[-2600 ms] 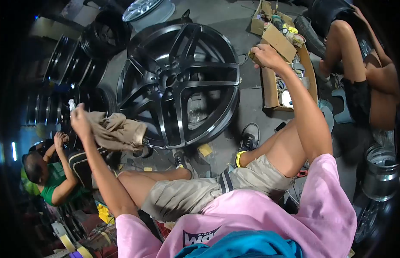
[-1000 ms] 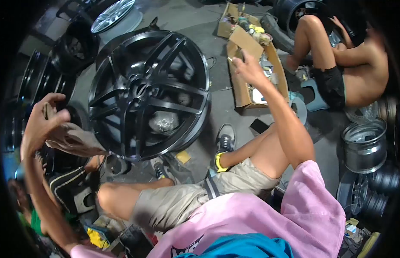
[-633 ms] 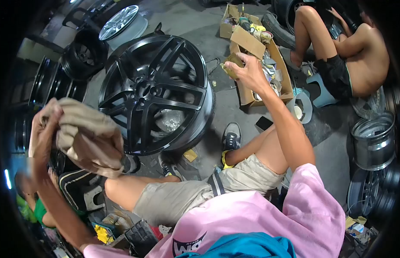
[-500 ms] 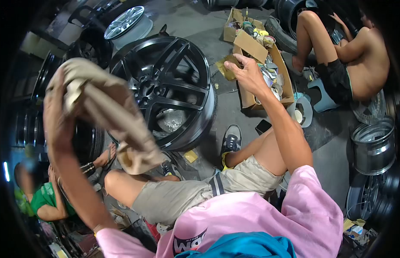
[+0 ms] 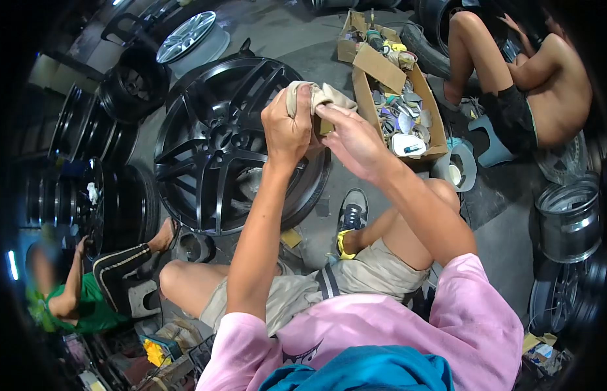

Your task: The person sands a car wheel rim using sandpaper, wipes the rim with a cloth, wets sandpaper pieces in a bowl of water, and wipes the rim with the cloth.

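My left hand [image 5: 287, 130] is closed around a bunched beige cloth [image 5: 333, 96], held up over the right side of a large black alloy wheel [image 5: 209, 159]. My right hand [image 5: 359, 143] meets it there, its fingers pinched on a small yellow-brown piece of sandpaper [image 5: 325, 125], mostly hidden. Cloth and sandpaper are pressed together between the two hands. The wheel lies face up on the floor in front of my knees, its spokes glossy.
An open cardboard box [image 5: 434, 124] of tape rolls and scraps stands to the right, beside a translucent tub [image 5: 461, 171]. One person sits at the right on a blue stool [image 5: 491, 143], another in green at lower left. A silver wheel [image 5: 192, 42] lies beyond; more wheels stack leftward.
My left hand has swung the cloth from the far left across to my right hand, and the cloth is now bunched up. My right hand has moved slightly left and nearer.
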Action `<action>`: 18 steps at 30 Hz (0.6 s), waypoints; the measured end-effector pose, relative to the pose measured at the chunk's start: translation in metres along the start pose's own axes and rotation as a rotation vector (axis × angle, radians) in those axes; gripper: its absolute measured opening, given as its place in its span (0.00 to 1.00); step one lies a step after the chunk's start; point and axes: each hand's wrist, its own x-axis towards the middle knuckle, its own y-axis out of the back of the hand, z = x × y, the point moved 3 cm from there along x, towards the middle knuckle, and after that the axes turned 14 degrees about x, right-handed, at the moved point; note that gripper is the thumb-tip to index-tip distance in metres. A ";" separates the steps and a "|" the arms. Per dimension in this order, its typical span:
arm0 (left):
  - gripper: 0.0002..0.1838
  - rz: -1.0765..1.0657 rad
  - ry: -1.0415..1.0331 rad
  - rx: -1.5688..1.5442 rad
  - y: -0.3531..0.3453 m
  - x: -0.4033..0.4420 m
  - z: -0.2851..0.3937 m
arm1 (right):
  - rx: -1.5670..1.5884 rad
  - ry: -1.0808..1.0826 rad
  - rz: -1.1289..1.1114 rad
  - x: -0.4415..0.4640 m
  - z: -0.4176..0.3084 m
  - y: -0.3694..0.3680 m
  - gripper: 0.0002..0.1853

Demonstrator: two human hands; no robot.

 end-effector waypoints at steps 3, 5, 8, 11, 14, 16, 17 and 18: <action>0.23 -0.039 0.145 -0.022 -0.001 0.007 -0.001 | -0.067 0.054 -0.079 0.014 0.012 0.015 0.11; 0.26 -0.096 0.257 -0.088 -0.007 0.014 -0.009 | -0.170 0.090 -0.133 0.012 0.006 0.011 0.10; 0.32 -0.016 0.494 -0.220 -0.018 0.015 -0.045 | -0.602 0.257 -0.108 0.003 -0.010 0.002 0.16; 0.30 0.072 0.632 -0.530 0.003 0.020 -0.048 | -0.631 0.478 -0.176 -0.002 -0.017 -0.005 0.17; 0.31 -0.014 0.490 -0.447 0.001 -0.001 -0.017 | -0.626 0.593 -0.072 0.009 -0.014 0.008 0.17; 0.29 0.034 0.324 -0.212 -0.015 -0.015 -0.003 | -0.518 0.218 0.123 0.008 -0.011 0.009 0.16; 0.28 0.115 0.281 -0.157 -0.025 -0.020 0.001 | -0.477 0.262 0.062 0.013 0.000 0.013 0.16; 0.29 0.104 0.288 -0.205 -0.025 -0.021 -0.006 | -0.434 0.301 0.005 0.013 0.003 0.004 0.15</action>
